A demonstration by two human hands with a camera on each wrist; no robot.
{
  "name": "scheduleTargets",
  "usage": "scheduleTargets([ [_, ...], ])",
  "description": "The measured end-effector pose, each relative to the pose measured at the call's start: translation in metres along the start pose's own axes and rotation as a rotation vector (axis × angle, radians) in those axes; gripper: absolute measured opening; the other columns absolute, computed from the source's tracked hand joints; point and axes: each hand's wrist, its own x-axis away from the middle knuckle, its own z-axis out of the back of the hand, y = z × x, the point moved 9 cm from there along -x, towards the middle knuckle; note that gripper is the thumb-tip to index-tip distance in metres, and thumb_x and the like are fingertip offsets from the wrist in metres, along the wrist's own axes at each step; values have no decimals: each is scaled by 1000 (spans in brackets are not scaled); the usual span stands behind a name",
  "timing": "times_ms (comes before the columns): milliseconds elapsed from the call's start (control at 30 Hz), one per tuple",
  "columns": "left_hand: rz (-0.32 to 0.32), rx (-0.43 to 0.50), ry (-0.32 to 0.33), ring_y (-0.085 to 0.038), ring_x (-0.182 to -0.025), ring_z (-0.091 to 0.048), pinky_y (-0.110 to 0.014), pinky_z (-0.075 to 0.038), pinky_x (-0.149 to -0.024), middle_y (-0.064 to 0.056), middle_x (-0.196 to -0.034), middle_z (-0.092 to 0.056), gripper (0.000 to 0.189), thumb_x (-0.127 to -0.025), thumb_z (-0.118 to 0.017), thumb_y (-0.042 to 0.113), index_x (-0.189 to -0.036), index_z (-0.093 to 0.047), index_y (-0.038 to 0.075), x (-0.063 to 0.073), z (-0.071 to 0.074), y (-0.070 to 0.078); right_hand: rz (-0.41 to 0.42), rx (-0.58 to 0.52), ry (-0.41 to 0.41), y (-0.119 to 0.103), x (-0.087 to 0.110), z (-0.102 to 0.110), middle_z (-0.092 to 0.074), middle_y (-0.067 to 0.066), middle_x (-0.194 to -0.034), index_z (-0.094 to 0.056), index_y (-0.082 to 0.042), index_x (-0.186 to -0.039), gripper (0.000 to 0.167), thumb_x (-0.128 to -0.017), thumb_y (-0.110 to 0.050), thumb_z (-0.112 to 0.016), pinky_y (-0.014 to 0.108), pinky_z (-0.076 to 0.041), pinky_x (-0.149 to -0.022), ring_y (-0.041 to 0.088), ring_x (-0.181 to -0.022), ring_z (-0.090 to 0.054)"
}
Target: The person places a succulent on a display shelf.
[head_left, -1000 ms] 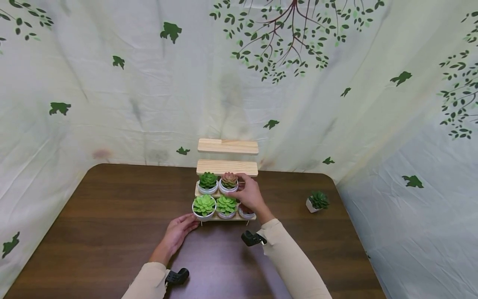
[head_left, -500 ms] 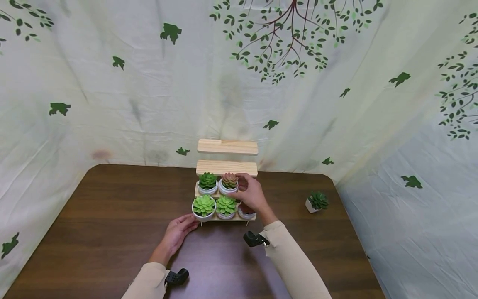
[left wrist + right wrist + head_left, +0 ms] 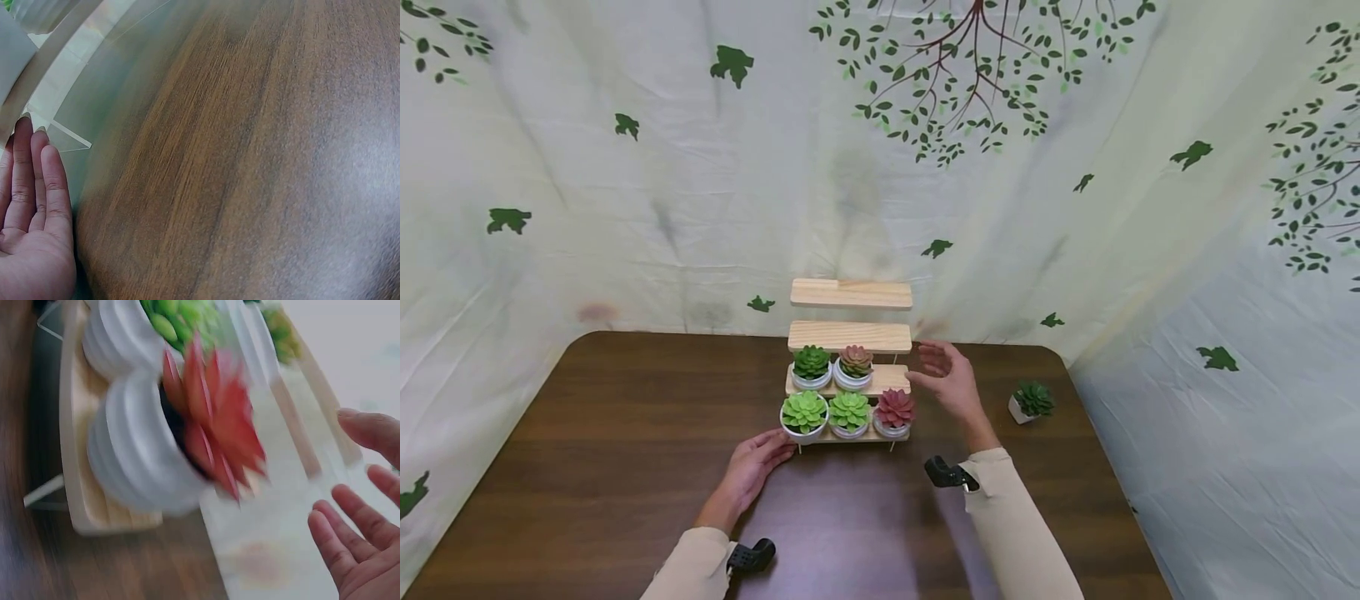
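Observation:
A tiered wooden plant stand [image 3: 850, 337] stands at the back of the table, its two upper shelves bare. On its second shelf from the bottom sit a dark green potted succulent [image 3: 811, 367] and a pinkish one [image 3: 854, 367]. The bottom shelf bears two light green potted succulents [image 3: 848, 414] and a red potted succulent [image 3: 893, 412], which looms large in the right wrist view. My left hand [image 3: 756, 467] has its straight fingers at the stand's lower left corner. Off the stand's right side, my right hand [image 3: 953, 385] holds nothing, fingers loosely spread.
A small dark green succulent in a white angular pot [image 3: 1032, 402] stands on the brown table [image 3: 625, 467] at the right. Behind the table hangs a pale curtain [image 3: 700, 208] printed with leaves.
My right hand has let go of the pinkish succulent's pot and moved right, off the stand. The red succulent now shows fully. My left hand stays put.

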Motion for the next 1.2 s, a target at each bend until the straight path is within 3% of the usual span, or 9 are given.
scheduleTargets([
  [433, -12, -8, -9, -12, -86, -65, -24, -54, -82, 2, -88, -69, 20, -98, -50, 1, -92, -66, 10, -2, 0, -2, 30, -21, 252, 29, 20, 85, -55, 25, -127, -50, 6, -130, 55, -82, 0, -74, 46, -44, -100, 37, -117, -52],
  [667, -23, -14, -10, -12, -85, -65, -24, -55, -82, 1, -88, -68, 19, -98, -50, 1, -92, -66, 10, -1, 0, 0, 37, -45, 358, 47, 33, 119, -55, 25, -127, -51, 4, -129, 54, -80, 2, -75, 53, -38, -103, 24, -111, -54],
  [967, -15, -12, -14, -12, -87, -65, -25, -54, -83, 1, -90, -68, 16, -98, -51, 1, -96, -65, 8, -1, 2, -2, 30, 2, 552, 91, 47, 166, -54, 17, -131, -55, -3, -129, 58, -78, -8, -81, 50, -28, -109, 31, -126, -43],
  [1200, -15, -23, -13, -11, -87, -65, -24, -54, -83, 1, -89, -68, 18, -98, -50, 1, -95, -66, 9, -1, 2, -1, 5, -31, 672, 113, 62, 187, -52, 17, -132, -52, -5, -132, 63, -76, -2, -81, 44, -32, -108, 29, -128, -44],
])
